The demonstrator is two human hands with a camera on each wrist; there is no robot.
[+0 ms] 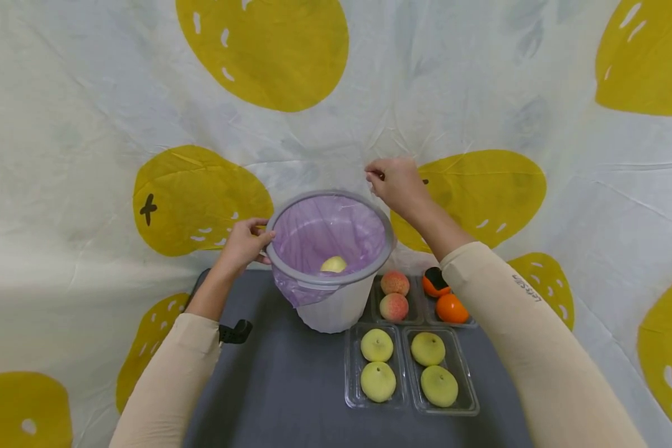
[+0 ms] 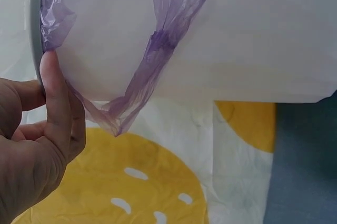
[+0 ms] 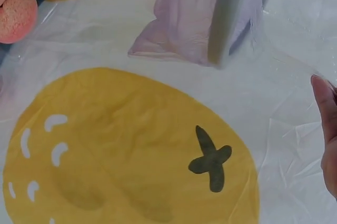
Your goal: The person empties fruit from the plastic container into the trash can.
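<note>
A white bin (image 1: 336, 308) with a grey rim ring (image 1: 336, 280) and a purple bag liner (image 1: 325, 230) stands at the back of the grey table. One yellow-green fruit (image 1: 333, 264) lies inside it. My left hand (image 1: 246, 242) grips the rim on the left, thumb on top; the left wrist view shows the thumb (image 2: 55, 92) against the rim (image 2: 36, 23), liner (image 2: 158, 45) hanging over the wall. My right hand (image 1: 394, 183) hovers past the far right rim, fingertips pinched on a thin clear film (image 3: 289, 50). Only a fingertip (image 3: 326, 108) shows in the right wrist view.
Clear trays sit right of the bin: two peaches (image 1: 394, 295), two orange fruits (image 1: 450, 308), and green fruits in two front trays (image 1: 377, 364) (image 1: 434, 373). A black clamp (image 1: 235, 331) sits at the table's left edge. White cloth with yellow blobs (image 1: 201, 199) hangs behind.
</note>
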